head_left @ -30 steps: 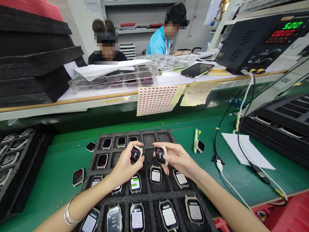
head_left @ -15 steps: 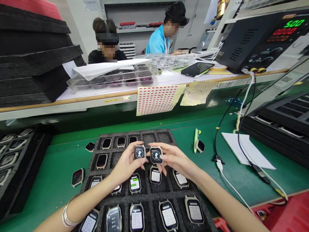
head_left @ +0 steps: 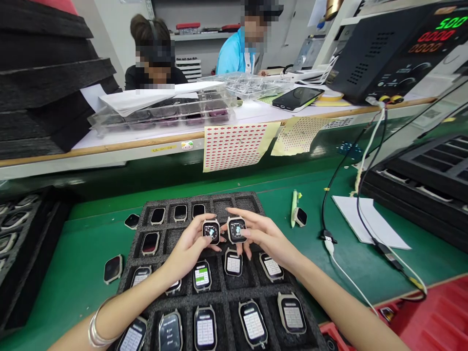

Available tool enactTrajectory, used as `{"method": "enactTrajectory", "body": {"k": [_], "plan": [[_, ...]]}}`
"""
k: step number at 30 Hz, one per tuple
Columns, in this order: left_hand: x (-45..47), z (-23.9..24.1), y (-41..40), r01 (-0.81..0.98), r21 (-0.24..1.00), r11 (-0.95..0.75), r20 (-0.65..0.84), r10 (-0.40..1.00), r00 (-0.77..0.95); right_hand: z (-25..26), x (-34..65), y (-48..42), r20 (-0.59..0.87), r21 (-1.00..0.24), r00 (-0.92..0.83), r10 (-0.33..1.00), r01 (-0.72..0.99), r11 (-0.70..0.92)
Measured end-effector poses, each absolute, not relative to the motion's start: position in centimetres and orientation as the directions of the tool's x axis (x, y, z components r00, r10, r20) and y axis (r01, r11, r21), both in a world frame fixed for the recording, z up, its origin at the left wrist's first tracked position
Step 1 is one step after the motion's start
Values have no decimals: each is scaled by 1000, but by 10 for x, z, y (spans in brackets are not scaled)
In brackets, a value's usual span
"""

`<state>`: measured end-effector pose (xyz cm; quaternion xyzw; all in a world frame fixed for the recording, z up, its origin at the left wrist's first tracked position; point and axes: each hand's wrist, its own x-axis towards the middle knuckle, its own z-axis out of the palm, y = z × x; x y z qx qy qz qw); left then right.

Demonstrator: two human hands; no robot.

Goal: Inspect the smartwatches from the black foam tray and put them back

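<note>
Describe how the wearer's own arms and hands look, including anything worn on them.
Both the left hand and right hand are ungloved, with slender fingers and no rings that I can make out. No sleeves show on the forearms. Silver-coloured bangles, thin and rounded, circle the left one; the right is unadorned where visible. No cables or markings show on either.

Looks like an electronics workshop, judging by green worktop (head_left: 86, 253), foam tray (head_left: 247, 201) of smartwatches (head_left: 234, 262), power supply (head_left: 383, 53) with lit readouts (head_left: 436, 35), and 2 co-workers (head_left: 230, 57) opposite.
</note>
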<state>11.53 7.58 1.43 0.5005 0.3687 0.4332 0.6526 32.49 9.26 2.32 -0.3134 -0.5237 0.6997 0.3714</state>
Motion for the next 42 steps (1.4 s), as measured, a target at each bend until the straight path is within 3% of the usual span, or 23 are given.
{"method": "enactTrajectory", "body": {"k": [12,18,22,25,28,30,34,42], "plan": [[115,10,77,-210,967,143,-56,925,375,24,321,87,-37,-991,-439,897,-101,-91],[115,10,78,-246,963,111,-22,941,337,32,326,87,-16,-998,-550,835,-45,-49],[115,12,79,-263,957,124,-22,933,360,37,340,89,-97,-995,-638,764,92,-49],[115,15,80,-239,960,143,-43,923,382,33,357,95,-148,-958,-590,794,284,32],[116,17,81,-230,961,152,-51,918,393,25,376,102,-52,-811,-471,881,535,238],[117,16,81,-225,962,153,-53,917,396,20,386,104,18,-720,-471,882,605,339],[118,17,80,-219,964,154,-56,915,399,17,391,100,50,-708,-526,849,581,401],[120,13,80,-210,967,146,-35,888,459,21,385,96,153,-724,-409,900,574,383]]}}
